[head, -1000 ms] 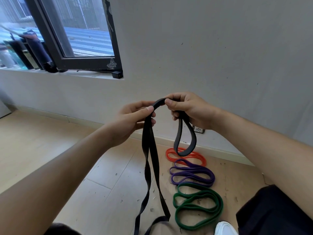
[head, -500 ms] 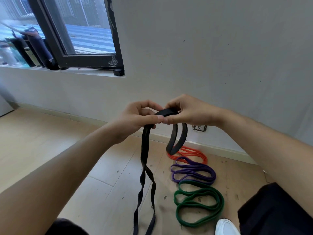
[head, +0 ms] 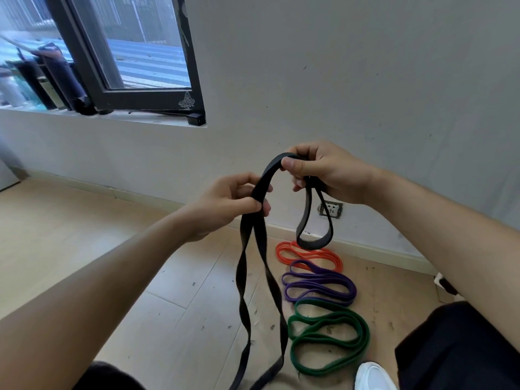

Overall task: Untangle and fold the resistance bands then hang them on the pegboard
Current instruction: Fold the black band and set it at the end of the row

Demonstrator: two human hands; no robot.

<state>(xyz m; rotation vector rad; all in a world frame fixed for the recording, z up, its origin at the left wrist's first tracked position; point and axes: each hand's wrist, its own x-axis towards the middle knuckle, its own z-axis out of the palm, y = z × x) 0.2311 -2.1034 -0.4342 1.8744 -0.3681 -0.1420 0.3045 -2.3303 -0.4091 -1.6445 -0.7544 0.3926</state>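
Holding up the black band (head: 269, 168) just left of the wall socket (head: 331, 210). Pinching it with the left hand (head: 225, 204), gripping a short loop of it with the right hand (head: 330, 173), a little apart. Below the socket, on the floor (head: 84, 249): orange band (head: 284, 256), purple band (head: 318, 287), green band (head: 329, 342).

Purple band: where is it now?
The purple band lies on the floor, right of centre in the head view, between the orange band by the wall and the green band nearer the person.
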